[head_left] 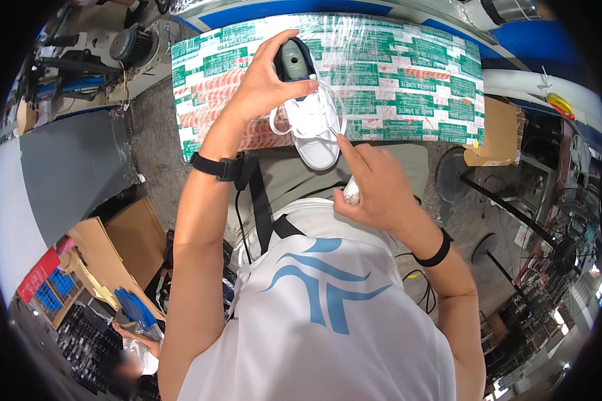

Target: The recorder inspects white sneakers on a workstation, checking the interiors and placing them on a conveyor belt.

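A white lace-up sneaker point(316, 134) with a dark lining points its toe toward me, over the near edge of a tape-wrapped box. My left hand point(264, 83) grips it at the collar, thumb across the tongue and fingers round the far side. A grey-green insert point(295, 63) with a dark hole shows inside the heel. Loose white laces loop out on both sides. My right hand point(376, 180) is by the toe, index finger reaching to the shoe's right side. A small white wad point(352, 192) sits between its thumb and fingers; its kind I cannot make out.
Green, white and red printed tape covers the box point(408, 87) under the shoe. An open brown carton point(498, 130) stands to its right, near a round dark stand base point(453, 175). On the left are a grey panel point(77, 174), a machine motor point(132, 45) and cardboard point(117, 247). Another person point(140, 351) is at lower left.
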Demonstrator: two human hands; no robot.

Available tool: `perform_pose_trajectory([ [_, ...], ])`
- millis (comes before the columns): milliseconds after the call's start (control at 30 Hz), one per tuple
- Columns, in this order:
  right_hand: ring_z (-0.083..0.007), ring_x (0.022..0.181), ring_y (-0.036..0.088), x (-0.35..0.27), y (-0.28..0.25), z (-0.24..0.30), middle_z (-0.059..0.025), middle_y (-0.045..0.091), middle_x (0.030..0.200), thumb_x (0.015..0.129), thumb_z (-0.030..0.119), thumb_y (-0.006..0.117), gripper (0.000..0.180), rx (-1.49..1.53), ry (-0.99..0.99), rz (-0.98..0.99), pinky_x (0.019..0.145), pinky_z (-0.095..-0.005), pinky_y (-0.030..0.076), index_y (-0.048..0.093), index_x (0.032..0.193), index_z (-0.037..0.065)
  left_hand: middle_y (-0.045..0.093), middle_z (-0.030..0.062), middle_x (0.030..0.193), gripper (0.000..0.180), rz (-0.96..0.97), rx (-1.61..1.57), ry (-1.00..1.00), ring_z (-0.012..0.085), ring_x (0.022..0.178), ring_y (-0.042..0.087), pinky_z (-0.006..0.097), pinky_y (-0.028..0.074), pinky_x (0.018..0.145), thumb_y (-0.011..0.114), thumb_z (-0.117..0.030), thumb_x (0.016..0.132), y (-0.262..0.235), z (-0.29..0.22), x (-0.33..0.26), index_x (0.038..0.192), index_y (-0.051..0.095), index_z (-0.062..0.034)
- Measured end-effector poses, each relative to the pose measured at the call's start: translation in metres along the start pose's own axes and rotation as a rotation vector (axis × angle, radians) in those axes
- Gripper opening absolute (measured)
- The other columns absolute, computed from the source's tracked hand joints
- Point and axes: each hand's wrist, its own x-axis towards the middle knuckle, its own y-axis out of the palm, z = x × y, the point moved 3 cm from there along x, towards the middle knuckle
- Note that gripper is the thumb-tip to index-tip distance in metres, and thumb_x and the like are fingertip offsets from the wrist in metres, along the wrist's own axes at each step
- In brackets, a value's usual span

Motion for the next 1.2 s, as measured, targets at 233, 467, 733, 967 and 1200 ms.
perform_pose_trajectory([
  [233,-0.0326,0.088,0.062,0.040,0.002,0.012,-0.0145,0.061,0.102,0.080,0.030,0.085,0.090,-0.010,-0.177,-0.234,0.080,-0.0451,0.049,0.055,0.156,-0.008,0.051,0.0200,0.165,0.107,0.027,0.030,0.009,0.0370,0.157,0.047,0.049,0.039,0.130,0.099,-0.035,0.077,0.002,0.000,0.001,0.169,0.047,-0.0164],
  [467,-0.0328,0.089,0.064,0.058,0.032,0.000,-0.0149,0.063,0.101,0.080,0.030,0.085,0.085,-0.090,-0.129,-0.066,0.081,-0.0450,0.051,0.058,0.150,-0.009,0.046,0.0213,0.166,0.111,0.027,0.045,-0.008,0.0410,0.157,0.045,0.050,0.042,0.128,0.100,-0.040,0.074,0.003,0.000,0.001,0.169,0.046,-0.0181],
  [733,-0.0395,0.089,0.069,0.071,0.042,0.002,-0.0184,0.067,0.100,0.081,0.028,0.085,0.080,0.265,0.053,-0.074,0.079,-0.0497,0.057,0.059,0.149,-0.007,0.048,0.0257,0.164,0.112,0.001,0.134,0.054,0.0435,0.156,0.048,0.050,0.044,0.127,0.101,-0.044,0.072,0.005,0.005,0.005,0.166,0.049,-0.0130],
  [967,-0.0394,0.097,0.069,-0.003,-0.010,-0.013,-0.0189,0.067,0.107,0.081,0.020,0.083,0.083,0.395,0.068,0.137,0.083,-0.0484,0.056,0.056,0.156,-0.004,0.051,0.0189,0.164,0.107,0.007,0.109,0.060,0.0378,0.156,0.048,0.048,0.041,0.129,0.100,-0.041,0.077,0.000,0.005,0.002,0.168,0.048,-0.0177],
  [1200,-0.0360,0.091,0.066,0.040,0.024,-0.004,-0.0158,0.062,0.101,0.081,0.028,0.084,0.086,-0.007,-0.094,-0.070,0.084,-0.0489,0.054,0.057,0.154,-0.009,0.049,0.0220,0.166,0.109,0.030,0.096,0.025,0.0394,0.157,0.047,0.049,0.041,0.130,0.099,-0.044,0.078,0.003,0.002,0.002,0.170,0.046,-0.0175],
])
